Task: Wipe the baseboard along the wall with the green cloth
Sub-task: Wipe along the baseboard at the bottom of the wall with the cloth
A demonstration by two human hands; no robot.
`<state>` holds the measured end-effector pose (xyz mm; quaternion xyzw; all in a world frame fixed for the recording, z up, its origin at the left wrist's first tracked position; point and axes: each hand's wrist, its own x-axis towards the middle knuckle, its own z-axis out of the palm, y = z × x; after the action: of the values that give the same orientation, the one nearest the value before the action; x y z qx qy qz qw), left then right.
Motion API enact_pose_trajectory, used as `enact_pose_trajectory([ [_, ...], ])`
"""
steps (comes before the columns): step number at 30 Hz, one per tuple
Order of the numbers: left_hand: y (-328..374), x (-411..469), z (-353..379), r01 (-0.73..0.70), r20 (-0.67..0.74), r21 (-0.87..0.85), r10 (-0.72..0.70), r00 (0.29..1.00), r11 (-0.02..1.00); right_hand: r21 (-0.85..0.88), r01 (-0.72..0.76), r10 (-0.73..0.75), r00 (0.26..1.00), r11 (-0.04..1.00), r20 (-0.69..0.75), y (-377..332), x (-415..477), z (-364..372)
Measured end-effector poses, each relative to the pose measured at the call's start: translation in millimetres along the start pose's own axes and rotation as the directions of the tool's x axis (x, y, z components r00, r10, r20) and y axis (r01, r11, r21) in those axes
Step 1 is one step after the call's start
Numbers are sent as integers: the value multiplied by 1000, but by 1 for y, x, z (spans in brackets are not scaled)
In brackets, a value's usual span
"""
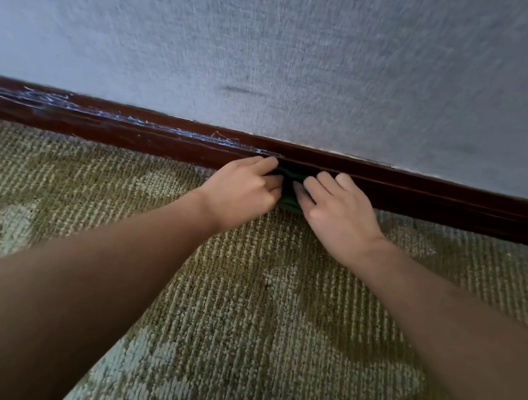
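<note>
Both hands meet at centre on the green cloth (288, 190), held against the baseboard (425, 202). The left hand (243, 193) pinches it and the right hand (339, 212) presses it with straighter fingers. Toward 9 o'clock pale lint (131, 120) clings; toward 3 o'clock the wood looks clean, so perhaps half done.

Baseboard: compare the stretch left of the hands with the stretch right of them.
The left stretch carries pale bluish streaks along its upper ledge; the right stretch shows none. Thin wisps stick up from the left stretch; the right stretch's top looks smooth. Both are dark reddish-brown, between grey wall and carpet, meeting at the green cloth.
</note>
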<state>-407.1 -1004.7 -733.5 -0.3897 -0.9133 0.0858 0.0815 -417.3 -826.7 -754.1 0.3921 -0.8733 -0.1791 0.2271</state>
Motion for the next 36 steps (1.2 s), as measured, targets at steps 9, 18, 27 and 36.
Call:
enact_pose_trajectory([
  [9, 14, 13, 12, 123, 175, 14, -124, 977, 992, 47, 10, -18, 985, 999, 169, -15, 4, 12],
  [18, 11, 6, 2, 92, 256, 72, -108, 961, 993, 22, -20, 18, 996, 1000, 93, 0, -1, -11],
  [27, -1, 2, -43, 69, 37, 173, -77, 996, 983, -34, -58, 61, 996, 998, 72, 10, 17, -45],
  [36, -6, -2, -43, 184, 41, 130, -191, 981, 974, 114, -95, 57, 954, 989, 294, 4, 34, -46],
])
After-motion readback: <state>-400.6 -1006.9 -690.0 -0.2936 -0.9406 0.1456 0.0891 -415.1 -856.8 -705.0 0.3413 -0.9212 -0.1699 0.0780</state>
